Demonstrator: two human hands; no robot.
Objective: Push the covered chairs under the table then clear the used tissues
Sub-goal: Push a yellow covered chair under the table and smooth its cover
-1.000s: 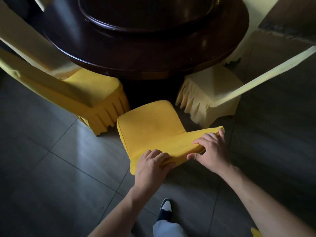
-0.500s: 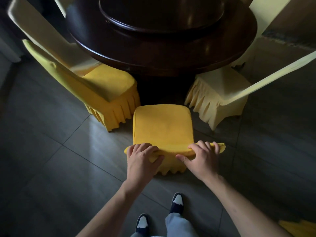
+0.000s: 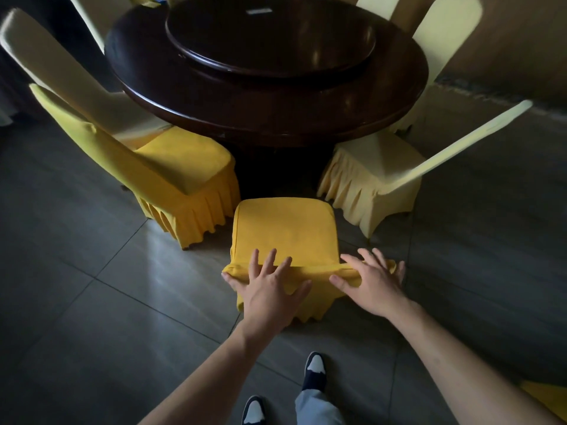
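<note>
A chair in a bright yellow cover (image 3: 283, 228) stands right in front of me, its seat facing the dark round wooden table (image 3: 267, 111). My left hand (image 3: 268, 289) lies on the top edge of its backrest with fingers spread and straight. My right hand (image 3: 372, 282) rests on the same edge at its right end, fingers also spread. The seat's front edge is close to the table's shadowed base. No tissues are plainly visible; a small pale object (image 3: 258, 11) lies on the turntable at the far side.
A yellow covered chair (image 3: 181, 176) stands to the left and a pale cream one (image 3: 372, 176) to the right, both angled toward the table. More cream chair backs ring the far side. A raised turntable (image 3: 270, 38) sits on the table. Grey floor tiles (image 3: 92, 302) surround me.
The chair has straightened and moved toward the table. Both hands have gone from gripping the backrest edge to lying on it with spread fingers. I have stepped forward.
</note>
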